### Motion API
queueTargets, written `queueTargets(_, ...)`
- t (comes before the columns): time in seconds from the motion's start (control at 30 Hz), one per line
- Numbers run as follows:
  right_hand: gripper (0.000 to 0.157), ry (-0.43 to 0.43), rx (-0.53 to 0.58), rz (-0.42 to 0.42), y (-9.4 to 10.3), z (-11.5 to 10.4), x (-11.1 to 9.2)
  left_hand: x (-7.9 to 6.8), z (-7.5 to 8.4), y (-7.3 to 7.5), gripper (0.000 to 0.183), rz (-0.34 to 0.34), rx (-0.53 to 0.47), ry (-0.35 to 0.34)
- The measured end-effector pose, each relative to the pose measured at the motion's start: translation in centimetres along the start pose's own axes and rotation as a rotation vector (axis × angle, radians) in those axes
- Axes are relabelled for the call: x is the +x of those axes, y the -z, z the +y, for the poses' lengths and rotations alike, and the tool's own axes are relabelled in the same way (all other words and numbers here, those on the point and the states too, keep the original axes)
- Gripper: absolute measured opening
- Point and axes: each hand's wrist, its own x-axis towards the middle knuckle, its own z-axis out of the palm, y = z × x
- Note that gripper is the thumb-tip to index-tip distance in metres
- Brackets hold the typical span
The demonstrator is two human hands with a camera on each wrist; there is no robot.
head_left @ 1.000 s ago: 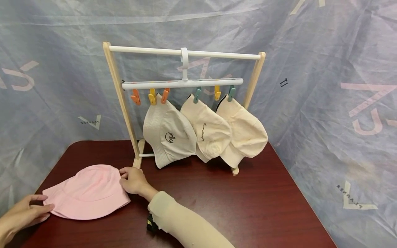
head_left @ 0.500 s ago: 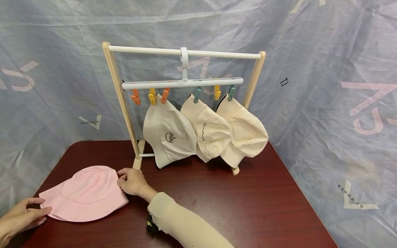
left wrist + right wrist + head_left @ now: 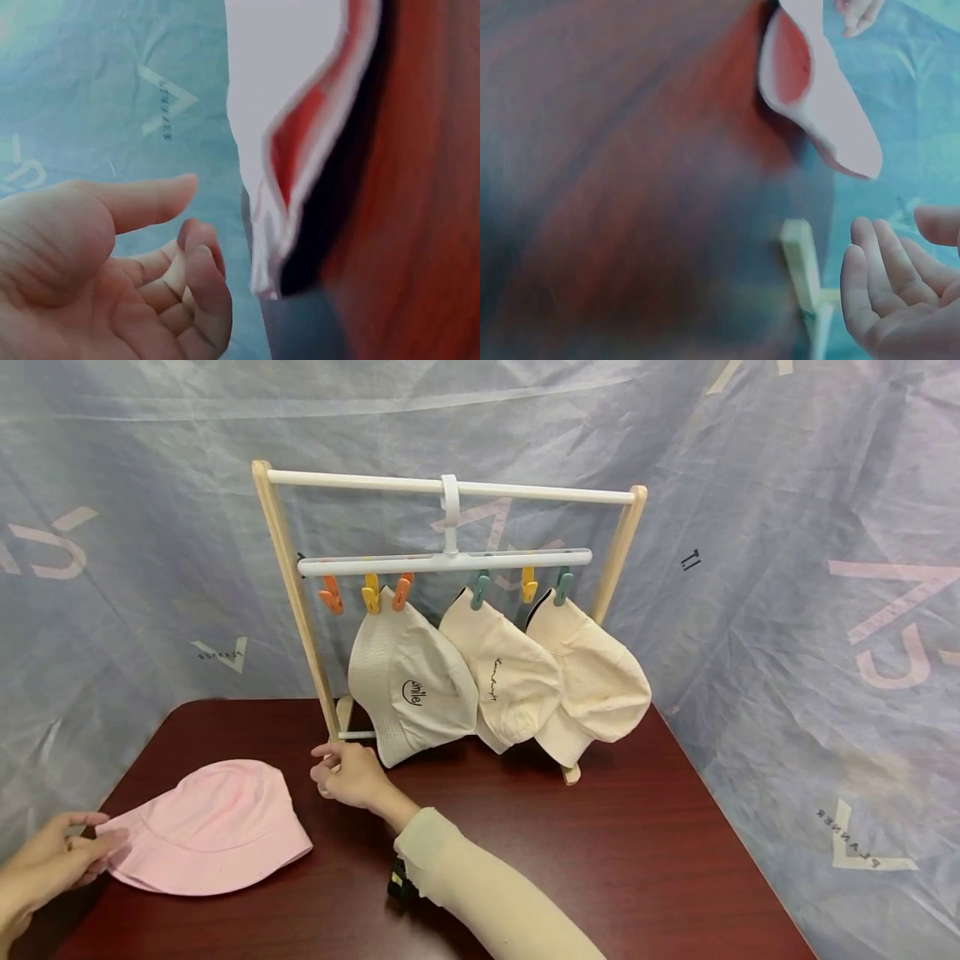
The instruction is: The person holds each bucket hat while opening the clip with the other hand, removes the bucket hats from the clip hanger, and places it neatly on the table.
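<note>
A pink bucket hat (image 3: pixel 210 831) lies folded flat on the dark red table's left side, its brim toward the near edge. At its left tip is my left hand (image 3: pixel 56 864); in the left wrist view the thumb and loosely bent fingers (image 3: pixel 206 292) stand apart from the hat's edge (image 3: pixel 289 82). My right hand (image 3: pixel 356 775) hovers to the right of the hat, near the rack's left foot, and holds nothing. The right wrist view shows its fingers (image 3: pixel 885 270) spread loosely, with a gap between them and the hat.
A wooden rack (image 3: pixel 300 610) carries a white clip hanger (image 3: pixel 450 562). From it hang a grey-white "smile" hat (image 3: pixel 427 685) and two cream hats, the lettered one (image 3: pixel 517 681) in the middle. An orange clip (image 3: pixel 331 596) at the left end holds nothing. Grey cloth surrounds the table.
The pink hat first slid slightly left with both hands at its ends. My right hand has since let go of its right end and moved right, toward the rack's foot.
</note>
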Motion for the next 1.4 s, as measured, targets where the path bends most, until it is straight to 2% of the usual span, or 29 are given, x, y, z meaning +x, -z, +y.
queueTargets(0.1,0.029,0.068,-0.024,0.006,1.8,-0.3,0.0,-0.2,1.4,-0.1,0.070,0.074,0.041,-0.069)
queueTargets(0.2,0.030,0.114,-0.023,0.012,3.4,-0.7,0.0,-0.5,3.0,-0.4,0.054,0.177,0.051,-0.171)
queueTargets(0.3,0.033,0.119,0.037,0.000,5.0,-1.3,-0.3,-0.5,4.3,-0.9,0.032,0.249,0.030,-0.273)
queueTargets(0.43,0.035,0.140,0.088,0.001,6.9,-2.1,-0.8,-0.3,6.1,-1.4,0.033,0.300,0.011,-0.360)
queueTargets(0.53,0.033,0.177,0.054,0.024,8.3,-2.6,-1.0,-0.3,7.7,-1.5,0.033,0.337,-0.002,-0.415)
queueTargets(0.67,0.032,0.179,0.014,0.033,10.3,-3.4,-1.5,-0.2,10.1,-1.9,0.033,0.357,-0.024,-0.483)
queueTargets(0.83,0.035,0.193,-0.004,0.046,12.8,-4.3,-2.0,0.1,12.9,-2.4,0.032,0.387,0.013,-0.523)
queueTargets(1.07,0.038,0.260,0.006,0.085,15.9,-4.8,-1.9,0.7,16.0,-3.4,0.035,0.387,-0.007,-0.571)
queueTargets(1.4,0.039,0.265,-0.002,0.169,19.9,-5.6,-2.0,1.8,20.8,-5.1,0.038,0.388,-0.044,-0.665)
